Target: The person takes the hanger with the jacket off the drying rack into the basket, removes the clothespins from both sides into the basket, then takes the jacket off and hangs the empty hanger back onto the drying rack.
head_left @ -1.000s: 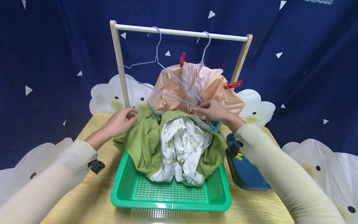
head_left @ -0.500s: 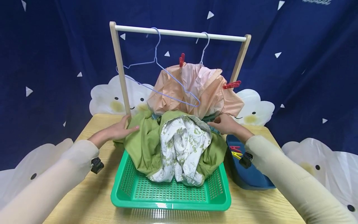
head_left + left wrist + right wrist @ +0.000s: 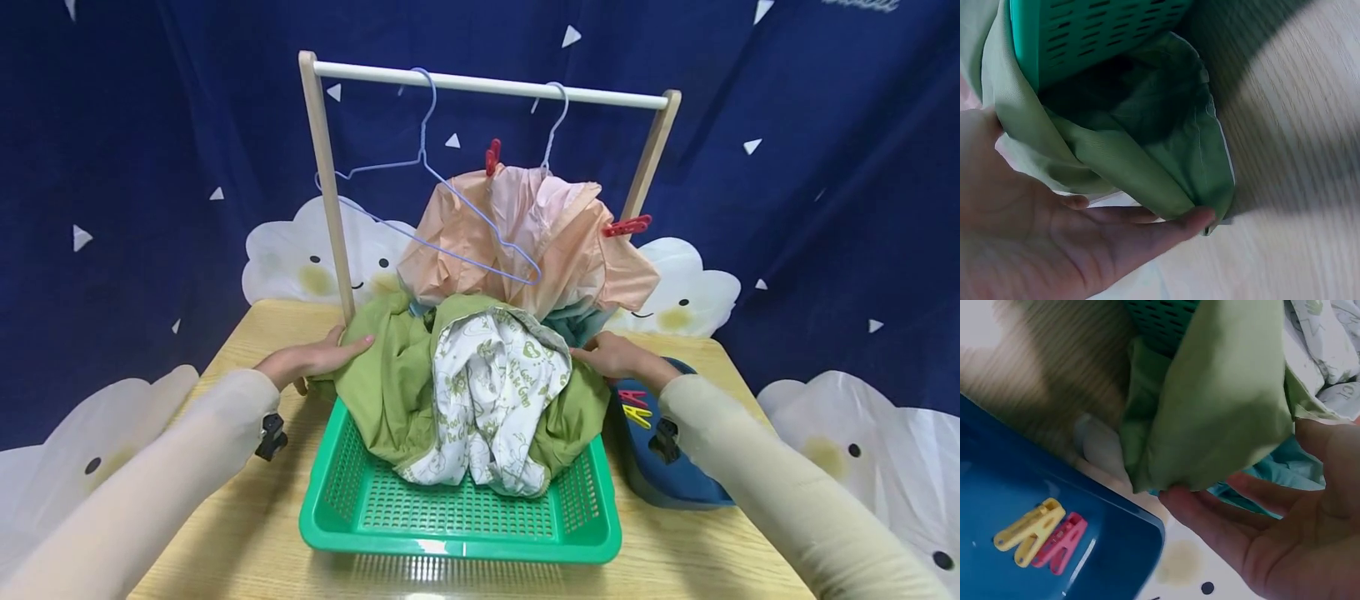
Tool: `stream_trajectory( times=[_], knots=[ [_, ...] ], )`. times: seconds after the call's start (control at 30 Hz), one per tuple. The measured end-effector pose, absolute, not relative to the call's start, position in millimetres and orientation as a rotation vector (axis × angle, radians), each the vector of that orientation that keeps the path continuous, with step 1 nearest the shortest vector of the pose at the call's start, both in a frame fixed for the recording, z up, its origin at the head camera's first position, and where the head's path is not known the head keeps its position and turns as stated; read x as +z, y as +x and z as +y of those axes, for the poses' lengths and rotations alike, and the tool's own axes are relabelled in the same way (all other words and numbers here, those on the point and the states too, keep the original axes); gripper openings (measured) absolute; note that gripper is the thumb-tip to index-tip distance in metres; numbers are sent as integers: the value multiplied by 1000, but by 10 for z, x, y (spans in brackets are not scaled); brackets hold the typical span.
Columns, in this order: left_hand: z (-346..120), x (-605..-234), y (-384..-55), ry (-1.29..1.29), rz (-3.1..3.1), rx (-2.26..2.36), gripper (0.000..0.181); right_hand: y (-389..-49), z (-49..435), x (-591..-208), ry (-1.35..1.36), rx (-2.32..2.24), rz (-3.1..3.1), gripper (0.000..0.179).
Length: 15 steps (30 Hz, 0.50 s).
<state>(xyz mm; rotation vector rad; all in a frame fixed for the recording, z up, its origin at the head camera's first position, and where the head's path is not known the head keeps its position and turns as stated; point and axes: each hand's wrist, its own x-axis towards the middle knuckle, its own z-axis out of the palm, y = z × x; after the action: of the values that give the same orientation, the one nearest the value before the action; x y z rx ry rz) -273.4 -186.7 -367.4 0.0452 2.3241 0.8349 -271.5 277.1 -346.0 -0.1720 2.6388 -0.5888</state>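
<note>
A green garment (image 3: 386,392) with a white printed lining (image 3: 487,392) is draped over the green basket (image 3: 457,546). My left hand (image 3: 322,354) holds its left side, thumb on top and fingers underneath. In the left wrist view, fingertips (image 3: 1197,219) of that hand meet the edge of a hanging green fold. My right hand (image 3: 611,357) takes the other side between thumb and fingers. The right wrist view shows a green fold (image 3: 1222,394) resting over those fingers. Behind it, teal cloth (image 3: 573,323) peeks out.
Behind the basket stands a rack (image 3: 487,83) bearing a bare blue hanger (image 3: 480,212) and a peach garment (image 3: 525,233) fixed with red clothespins (image 3: 628,226). At the right, a blue bin (image 3: 675,467) contains yellow and pinkish-red clothespins (image 3: 636,415). The table (image 3: 225,492) is wooden.
My right hand has come down from beside the hanger's right end to the garment's right side. My left hand has dropped to the garment's left side. The garment has hardly moved.
</note>
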Motion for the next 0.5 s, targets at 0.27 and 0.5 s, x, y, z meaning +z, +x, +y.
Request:
stream_trajectory(
  times=[0.27,0.5],
  knots=[
    [-1819,-3760,-2746,143,2314,1031,81,-2670,2760,-3560,-288,-697,2732,39],
    [-1745,-3730,-2755,222,2538,1115,58,-2686,2738,-3575,-396,-759,2892,23]
  ],
)
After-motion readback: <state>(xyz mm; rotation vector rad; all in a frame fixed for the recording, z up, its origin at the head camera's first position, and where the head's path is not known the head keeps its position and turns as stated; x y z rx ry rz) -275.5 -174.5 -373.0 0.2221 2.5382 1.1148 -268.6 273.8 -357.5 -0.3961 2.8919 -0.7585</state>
